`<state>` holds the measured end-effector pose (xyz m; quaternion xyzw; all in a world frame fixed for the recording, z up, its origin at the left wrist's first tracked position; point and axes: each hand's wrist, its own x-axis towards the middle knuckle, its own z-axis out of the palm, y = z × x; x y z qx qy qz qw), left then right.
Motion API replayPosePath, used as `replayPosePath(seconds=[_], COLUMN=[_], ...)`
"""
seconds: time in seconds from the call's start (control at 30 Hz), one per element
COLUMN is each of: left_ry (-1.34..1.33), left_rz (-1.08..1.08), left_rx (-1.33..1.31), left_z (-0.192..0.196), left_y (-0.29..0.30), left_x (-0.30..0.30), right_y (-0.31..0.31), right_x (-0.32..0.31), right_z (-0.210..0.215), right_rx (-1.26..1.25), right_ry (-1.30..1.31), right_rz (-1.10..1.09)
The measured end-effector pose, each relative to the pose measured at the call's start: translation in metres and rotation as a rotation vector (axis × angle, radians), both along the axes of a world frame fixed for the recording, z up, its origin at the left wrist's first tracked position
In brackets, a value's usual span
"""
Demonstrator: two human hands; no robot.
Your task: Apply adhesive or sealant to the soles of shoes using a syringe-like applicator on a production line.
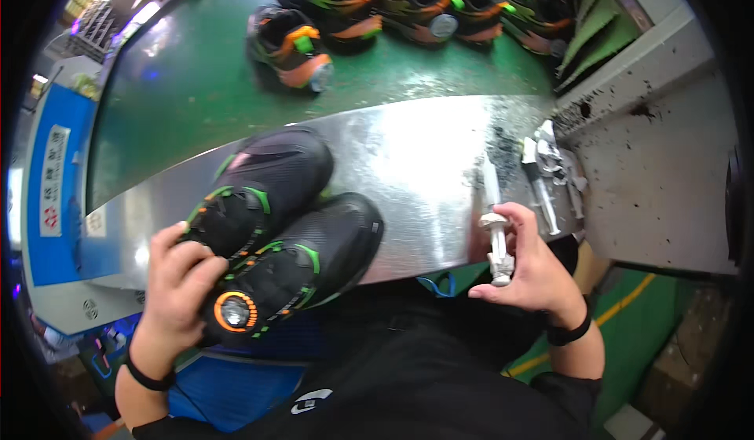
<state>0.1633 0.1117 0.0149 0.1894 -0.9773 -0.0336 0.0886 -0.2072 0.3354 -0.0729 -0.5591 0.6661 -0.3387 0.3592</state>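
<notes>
Two black sneakers with green and orange trim sit side by side over the metal plate, toes pointing up and right. My left hand [182, 283] is closed on their heel ends, fingers hooked at the collars. The nearer sneaker [310, 259] has a round orange-ringed dial on it; the farther sneaker [275, 173] lies beyond it. On the right, my right hand [534, 271] curls around a white syringe [496, 240], index finger by its flange and thumb near the plunger end. The syringe's narrow tip points away from me.
Several matching sneakers [412, 8] stand at the back of the green work surface [181, 71]. More used syringes [542, 185] lie beside the stained grey wall [644, 173]. The metal plate [424, 165] spans the near edge. A blue machine panel [55, 189] is at left.
</notes>
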Motion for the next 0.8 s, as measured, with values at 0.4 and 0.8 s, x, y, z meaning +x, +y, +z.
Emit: replayPosePath(seconds=[0.4, 0.8], left_ry=[-0.120, -0.030], left_rz=[0.215, 0.260], left_rx=[0.301, 0.364], left_z=[-0.011, -0.011], left_y=[-0.052, -0.048], left_x=[-0.009, -0.010], right_y=[-0.009, 0.002], right_x=[-0.015, -0.019], right_z=[0.017, 0.049], right_rx=[-0.021, 0.231], right_ry=[0.584, 0.349], right_rz=[0.099, 0.299])
